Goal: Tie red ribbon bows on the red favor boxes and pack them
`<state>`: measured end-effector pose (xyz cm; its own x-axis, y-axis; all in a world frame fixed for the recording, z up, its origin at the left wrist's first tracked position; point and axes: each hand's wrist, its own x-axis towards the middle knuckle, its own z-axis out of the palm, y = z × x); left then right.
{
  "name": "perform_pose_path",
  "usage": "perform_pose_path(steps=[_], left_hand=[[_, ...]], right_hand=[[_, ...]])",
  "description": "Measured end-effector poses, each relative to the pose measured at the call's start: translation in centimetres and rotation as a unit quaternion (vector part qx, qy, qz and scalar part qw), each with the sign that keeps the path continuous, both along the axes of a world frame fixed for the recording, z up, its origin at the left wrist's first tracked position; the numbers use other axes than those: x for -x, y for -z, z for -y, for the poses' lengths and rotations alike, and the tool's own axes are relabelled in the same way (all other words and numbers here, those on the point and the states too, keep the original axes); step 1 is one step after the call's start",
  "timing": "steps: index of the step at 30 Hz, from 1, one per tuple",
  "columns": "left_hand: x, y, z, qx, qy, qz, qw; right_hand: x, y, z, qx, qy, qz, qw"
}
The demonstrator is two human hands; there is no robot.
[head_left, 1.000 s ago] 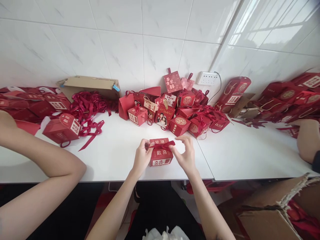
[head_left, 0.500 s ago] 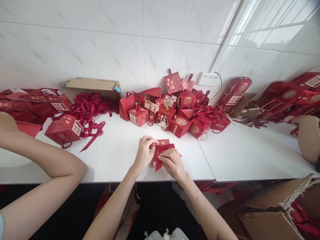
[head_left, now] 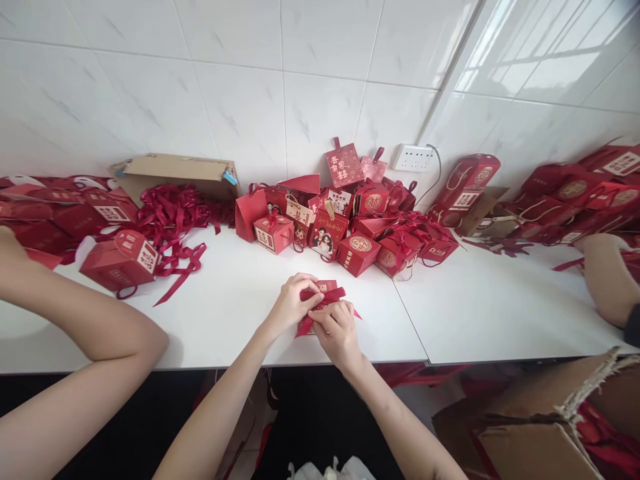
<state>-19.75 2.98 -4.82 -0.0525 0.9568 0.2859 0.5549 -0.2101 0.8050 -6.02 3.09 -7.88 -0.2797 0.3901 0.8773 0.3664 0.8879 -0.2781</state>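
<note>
A small red gift box [head_left: 327, 285] with gold lettering lies on the white table in front of me, largely covered by my hands. Across it runs a dark red ribbon [head_left: 336, 295], with loose ends sticking out to the right and the lower left. My left hand [head_left: 295, 300] pinches the ribbon at the middle of the box. From the right, my right hand [head_left: 339, 331] closes thumb and fingers on the same ribbon, its fingertips close to those of the left. The exact shape of the knot or loop is hidden behind the fingers.
Behind the hands stands a cluster of red gift boxes [head_left: 363, 253]. A ribbon heap [head_left: 173, 210] lies at left before a cardboard box [head_left: 175, 167]. Other people's arms rest at left [head_left: 115, 327] and right [head_left: 607, 277]. An open carton [head_left: 530, 400] stands low at right.
My right hand has shifted slightly left, its fingertips now near my left fingers. The ribbon's front end has swung to the lower left. The view has moved a little.
</note>
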Motion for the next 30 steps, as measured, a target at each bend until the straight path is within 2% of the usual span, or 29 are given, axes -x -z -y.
perform_pose_path(steps=[10, 13, 17, 19, 21, 23, 25, 27, 30], left_hand=[[-0.1, 0.3, -0.1, 0.001, -0.006, -0.006, 1.000], [-0.2, 0.4, -0.1, 0.002, -0.011, -0.008, 1.000], [-0.2, 0.1, 0.0, -0.001, -0.015, -0.004, 1.000], [-0.2, -0.2, 0.1, 0.000, -0.008, 0.000, 1.000], [-0.2, -0.4, 0.3, 0.005, 0.001, 0.002, 1.000], [-0.3, -0.6, 0.4, 0.011, 0.003, -0.001, 1.000], [-0.3, -0.6, 0.5, 0.016, -0.003, -0.007, 1.000], [-0.4, -0.6, 0.4, 0.018, -0.012, -0.011, 1.000], [-0.5, -0.5, 0.3, 0.012, -0.012, -0.011, 1.000]], right_hand=[[0.0, 0.2, 0.8, -0.015, -0.032, 0.010, 0.999], [-0.2, -0.2, 1.3, -0.008, -0.049, 0.017, 0.999], [-1.6, -1.3, 1.5, 0.022, -0.108, 0.061, 0.992], [-2.7, -1.6, 0.8, 0.075, -0.090, 0.042, 0.992], [-3.7, -1.6, -0.5, 0.177, -0.005, 0.000, 0.984], [-4.5, -1.3, -1.8, 0.320, 0.052, -0.012, 0.946], [-4.9, -1.0, -2.7, 0.456, 0.022, 0.009, 0.890], [-4.9, -0.9, -3.1, 0.533, -0.033, 0.014, 0.845], [-4.9, -1.3, -2.7, 0.555, -0.053, -0.014, 0.830]])
